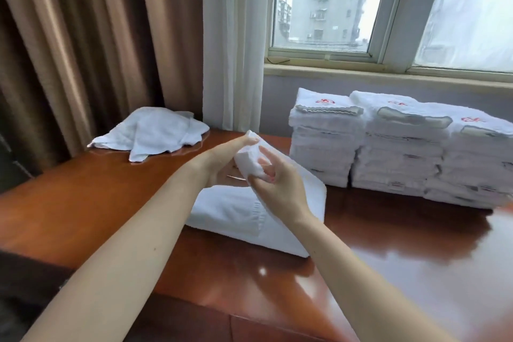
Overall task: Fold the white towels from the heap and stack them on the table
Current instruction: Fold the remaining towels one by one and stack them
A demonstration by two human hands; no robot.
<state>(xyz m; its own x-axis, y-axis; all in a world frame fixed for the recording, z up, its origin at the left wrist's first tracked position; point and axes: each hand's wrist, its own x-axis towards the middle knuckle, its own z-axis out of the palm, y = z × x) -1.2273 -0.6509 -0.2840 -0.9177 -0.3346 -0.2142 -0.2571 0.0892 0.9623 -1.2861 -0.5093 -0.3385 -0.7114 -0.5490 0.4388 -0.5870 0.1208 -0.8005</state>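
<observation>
Just left of the folded stacks (388, 147), both hands lift one end of a white towel (238, 214), the rest of which lies flat on the table (83, 203). The left hand (222, 159) pinches the raised fold between thumb and fingers. The right hand (277, 189) curls its fingers round the same fold. Farther left of the stacks, by the curtain (83, 36), lies the loose heap (150, 133).

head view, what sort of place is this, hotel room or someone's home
Likely a hotel or guesthouse room: three tall stacks of identical folded white towels with red embroidery stand on a glossy reddish-brown wooden table, near heavy brown curtains and a window.
</observation>
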